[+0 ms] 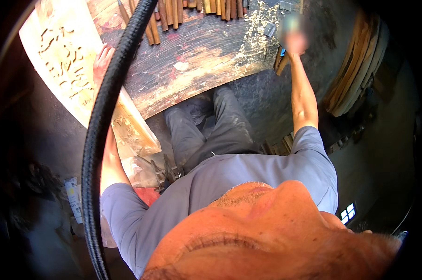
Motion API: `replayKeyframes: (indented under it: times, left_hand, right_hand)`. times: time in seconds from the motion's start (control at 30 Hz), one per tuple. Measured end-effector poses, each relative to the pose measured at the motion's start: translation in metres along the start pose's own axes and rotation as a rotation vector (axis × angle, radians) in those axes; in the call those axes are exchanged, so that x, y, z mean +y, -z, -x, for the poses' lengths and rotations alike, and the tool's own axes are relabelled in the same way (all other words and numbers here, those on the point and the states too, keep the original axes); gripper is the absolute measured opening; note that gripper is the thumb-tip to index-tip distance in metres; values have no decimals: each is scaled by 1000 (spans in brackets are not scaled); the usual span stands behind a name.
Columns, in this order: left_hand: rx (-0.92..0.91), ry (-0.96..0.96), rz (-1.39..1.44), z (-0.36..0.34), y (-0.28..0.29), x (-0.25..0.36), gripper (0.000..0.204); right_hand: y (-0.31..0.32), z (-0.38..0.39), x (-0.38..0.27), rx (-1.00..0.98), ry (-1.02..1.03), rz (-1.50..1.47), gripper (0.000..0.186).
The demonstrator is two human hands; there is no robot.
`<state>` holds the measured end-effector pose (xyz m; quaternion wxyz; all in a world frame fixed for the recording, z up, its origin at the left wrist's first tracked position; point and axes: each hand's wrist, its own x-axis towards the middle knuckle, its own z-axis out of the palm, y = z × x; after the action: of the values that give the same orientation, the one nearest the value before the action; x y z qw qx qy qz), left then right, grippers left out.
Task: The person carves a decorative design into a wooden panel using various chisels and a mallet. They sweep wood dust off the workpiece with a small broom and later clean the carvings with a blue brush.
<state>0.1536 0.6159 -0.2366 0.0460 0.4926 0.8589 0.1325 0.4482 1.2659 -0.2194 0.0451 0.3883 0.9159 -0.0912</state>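
Black braided cord (pixel 96 140) sweeps past the lens, above a person at a worn desk (pixel 197 60).
Left hand (pixel 102 59) lies open, fingers spread, on a pale carved wooden panel (pixel 61 51) at the desk's left end. Right hand (pixel 292 39) reaches to the desk's far right edge near wood shavings (pixel 257 28); it is blurred, so its grip cannot be told. Wooden-handled tools (pixel 173 14) line the far side.

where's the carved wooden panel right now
In the head view it lies upper left, the carved wooden panel, on the workbench, with the left hand resting on its right edge.
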Motion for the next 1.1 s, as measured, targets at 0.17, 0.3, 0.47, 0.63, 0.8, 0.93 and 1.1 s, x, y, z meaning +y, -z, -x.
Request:
replayKeyframes:
  times: [0.17,0.3,0.47,0.63,0.8,0.93,1.1]
  left_hand:
    - [-10,-6,-5,-1,8,0,29]
    - [-13,-22,5,-15,1,7,29]
    - [-44,1,-26,-11,22,8,29]
    - [-23,-12,-3,-25,21,14,29]
    - [-14,-23,17,-18,22,9,30]
    - [-19,-5,-9,-5,31,3,29]
    - [3,-13,16,-16,22,8,29]
  right_hand:
    - [-11,32,-13,48,-387,81,49]
    - [-34,53,31,169,-435,252,49]
    - [-58,69,29,29,-528,302,45]
    - [-55,64,65,-6,-720,333,43]
    - [-39,74,53,-280,-516,255,44]
    - [-15,80,2,-212,-507,221,48]
    - [12,59,-31,-84,-162,-80,49]
